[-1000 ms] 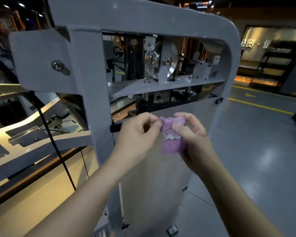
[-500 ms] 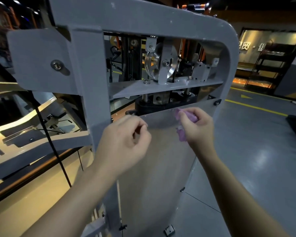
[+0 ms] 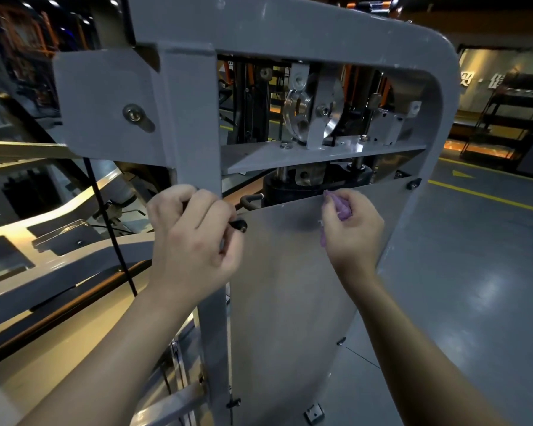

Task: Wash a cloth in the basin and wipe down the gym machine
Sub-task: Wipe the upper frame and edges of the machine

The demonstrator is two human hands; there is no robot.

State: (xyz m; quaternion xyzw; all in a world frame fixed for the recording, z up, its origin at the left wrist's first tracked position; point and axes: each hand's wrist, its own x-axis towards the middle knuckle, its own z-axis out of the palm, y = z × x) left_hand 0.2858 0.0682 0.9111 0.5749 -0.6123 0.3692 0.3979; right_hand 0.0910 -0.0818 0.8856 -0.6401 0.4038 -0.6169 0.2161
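While the purple cloth [image 3: 340, 206] is pinched bunched in the right hand [image 3: 353, 229] against the panel's top edge [image 3: 290, 204], the upright post [image 3: 194, 167] at nine o'clock is gripped by the left hand [image 3: 194, 238].

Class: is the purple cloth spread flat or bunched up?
Bunched up: the purple cloth sits wadded inside the right hand, only small tufts showing.
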